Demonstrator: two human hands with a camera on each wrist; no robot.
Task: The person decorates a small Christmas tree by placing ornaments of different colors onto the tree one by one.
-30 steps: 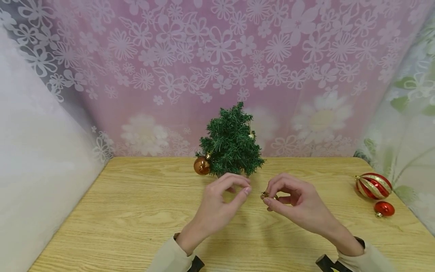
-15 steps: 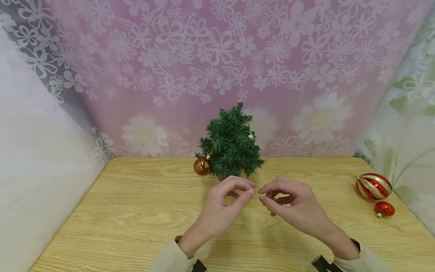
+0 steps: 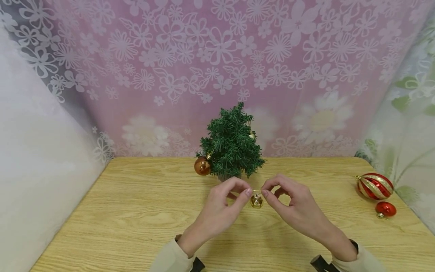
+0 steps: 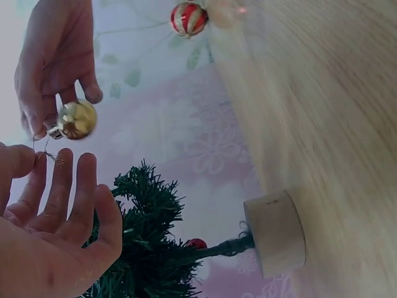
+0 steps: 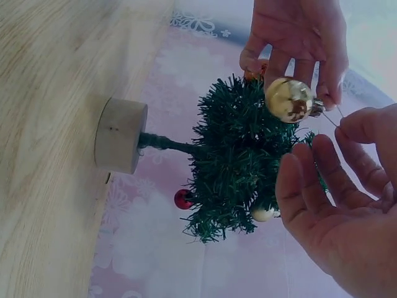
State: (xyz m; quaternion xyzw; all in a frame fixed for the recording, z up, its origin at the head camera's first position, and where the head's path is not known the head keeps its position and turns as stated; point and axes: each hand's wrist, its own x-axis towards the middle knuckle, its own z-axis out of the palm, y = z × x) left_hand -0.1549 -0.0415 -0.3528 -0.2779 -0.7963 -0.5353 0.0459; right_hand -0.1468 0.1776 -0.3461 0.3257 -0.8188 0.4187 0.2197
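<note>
The left hand (image 3: 215, 207) and right hand (image 3: 300, 203) face each other, both pinching the thread (image 3: 256, 190); between them the gold ball (image 3: 256, 202) hangs, axis upright, cap (image 3: 256, 195) upward.

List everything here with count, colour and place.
Table: one, tan, beneath
Tree: one, green, table's back
Base: one, beige, under tree
Copper ball: one, copper, tree's left
Pale ball: one, pale, tree's right
Lower ball: one, red, low on tree
Striped ball: one, red and gold, table's right
Red ball: one, red, beside striped ball
Gold ball: one, gold, hanging midair
String: one, gold, above gold ball
Backdrop: pieces unclear, pink-white, around table
Sleeves: two, cream, bottom
Mounts: two, black, bottom
Left hand: one, pinching string
Right hand: one, pinching string
</note>
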